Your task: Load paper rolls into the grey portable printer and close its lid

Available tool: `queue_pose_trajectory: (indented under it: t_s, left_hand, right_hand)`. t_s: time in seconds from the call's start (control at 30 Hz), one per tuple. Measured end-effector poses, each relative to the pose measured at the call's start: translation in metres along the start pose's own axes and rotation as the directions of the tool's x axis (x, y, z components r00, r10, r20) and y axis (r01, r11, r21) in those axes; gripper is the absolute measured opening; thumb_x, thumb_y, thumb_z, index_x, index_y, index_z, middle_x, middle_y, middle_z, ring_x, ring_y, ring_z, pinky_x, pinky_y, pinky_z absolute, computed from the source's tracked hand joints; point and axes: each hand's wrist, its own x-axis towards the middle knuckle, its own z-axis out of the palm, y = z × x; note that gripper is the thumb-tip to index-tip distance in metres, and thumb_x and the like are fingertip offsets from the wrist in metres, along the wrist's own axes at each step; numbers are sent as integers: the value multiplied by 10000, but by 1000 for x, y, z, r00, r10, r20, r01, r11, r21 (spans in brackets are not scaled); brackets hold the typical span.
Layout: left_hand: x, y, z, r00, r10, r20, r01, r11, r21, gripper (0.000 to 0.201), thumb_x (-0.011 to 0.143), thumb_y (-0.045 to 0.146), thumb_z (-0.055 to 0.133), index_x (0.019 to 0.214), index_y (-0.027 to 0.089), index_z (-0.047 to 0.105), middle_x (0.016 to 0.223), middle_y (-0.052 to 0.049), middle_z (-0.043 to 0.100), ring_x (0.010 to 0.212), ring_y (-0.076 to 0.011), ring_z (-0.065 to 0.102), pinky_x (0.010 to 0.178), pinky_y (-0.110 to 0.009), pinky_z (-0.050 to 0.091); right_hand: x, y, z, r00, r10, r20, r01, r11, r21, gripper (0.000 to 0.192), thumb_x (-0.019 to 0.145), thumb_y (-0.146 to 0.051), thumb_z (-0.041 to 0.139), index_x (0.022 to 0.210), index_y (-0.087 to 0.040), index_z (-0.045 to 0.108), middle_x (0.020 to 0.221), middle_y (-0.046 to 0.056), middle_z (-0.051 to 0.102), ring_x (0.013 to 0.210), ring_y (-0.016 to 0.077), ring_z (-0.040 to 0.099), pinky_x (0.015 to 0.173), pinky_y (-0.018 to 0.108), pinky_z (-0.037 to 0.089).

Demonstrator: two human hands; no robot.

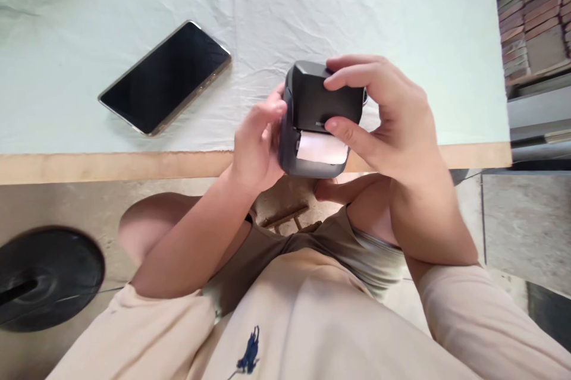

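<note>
Left grip (259,142): closed on the left side of a dark device (328,100), my thumb against its wall, other fingers mostly hidden. Right grip (397,112): also holding the device, thumb at the near edge of its black cover, fingertips on the far part. A white strip (321,149) shows just below that cover. Device position: in front of me, at the near edge of the cloth-covered table (401,5); contact with the table cannot be determined. Left of it, apart: phone (167,79), screen up, dark, lying aslant. Floor, far left: round black base (57,273).
</note>
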Motion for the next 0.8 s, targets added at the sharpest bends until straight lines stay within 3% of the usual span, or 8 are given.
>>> queue_pose_trajectory:
  t_s: [0.13, 0.3, 0.47, 0.63, 0.7, 0.8]
  left_hand:
    - [5, -2, -1, 995, -33, -93, 32, 999, -8, 437, 889, 650, 684, 1078, 257, 663, 926, -74, 758, 1242, -411, 756, 900, -444, 672]
    - [7, -3, -2, 999, 10, -40, -12, 999, -37, 176, 921, 410, 627, 919, 235, 636, 898, -62, 742, 1219, -370, 769, 902, -425, 673]
    - [6, -5, -3, 999, 52, -12, -52, 996, -74, 116, 969, 304, 622, 915, 220, 681, 915, -58, 766, 1245, -350, 749, 968, -432, 664]
    - [8, -7, -2, 995, 86, -51, -90, 994, -67, 156, 996, 302, 591, 924, 231, 709, 941, -55, 794, 1279, -349, 737, 1011, -456, 662]
    - [9, -7, 0, 993, 85, -76, -89, 995, -52, 167, 990, 322, 610, 874, 232, 689, 948, -54, 801, 1293, -360, 733, 1017, -468, 662]
    - [10, -7, 0, 991, 63, -114, -68, 997, -39, 166, 987, 325, 627, 862, 232, 683, 951, -48, 800, 1307, -361, 721, 1044, -464, 646]
  right_hand:
    - [1, -5, -3, 999, -26, 38, 25, 999, 28, 248, 961, -325, 720, 1198, -333, 644, 1398, 50, 724, 1319, 299, 687, 1074, 497, 615]
    - [3, -3, -4, 998, -60, 19, 60, 997, 40, 273, 931, -276, 764, 1159, -308, 618, 1336, 50, 735, 1244, 267, 711, 1011, 455, 627]
    - [0, 0, -9, 987, -81, -138, 78, 997, -23, 159, 962, -367, 702, 1107, -328, 650, 1146, 36, 761, 1125, 267, 726, 949, 466, 614]
    - [-3, 8, -16, 995, -88, 37, 90, 995, -52, 429, 880, -334, 813, 1280, -353, 661, 1317, 51, 726, 1208, 301, 696, 954, 497, 628]
    - [-4, 10, -16, 996, -89, 1, 89, 994, -60, 443, 875, -358, 836, 1286, -357, 672, 1313, 65, 714, 1187, 304, 688, 945, 496, 629]
    - [-4, 7, -12, 986, -119, -113, 107, 989, -106, 372, 885, -435, 844, 1216, -336, 706, 1124, 71, 710, 1049, 295, 689, 852, 469, 620]
